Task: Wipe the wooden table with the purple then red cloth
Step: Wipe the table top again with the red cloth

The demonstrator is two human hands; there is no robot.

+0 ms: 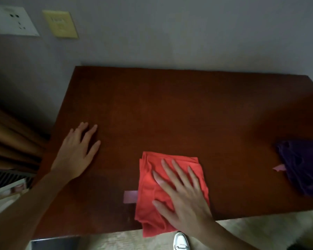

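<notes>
With the purple cloth (304, 166) set aside right of the red cloth (170, 192), the red stage looks underway on the wooden table (170, 109): right hand (182, 197) pressed flat on it, left hand (78, 152) spread bare to its left.

A single wide-angle head-worn camera looks steeply down and forward from the near edge of a dark reddish-brown wooden table (170, 109), close above it, facing a grey wall (170, 33); straight edges bow toward the frame's borders.
</notes>
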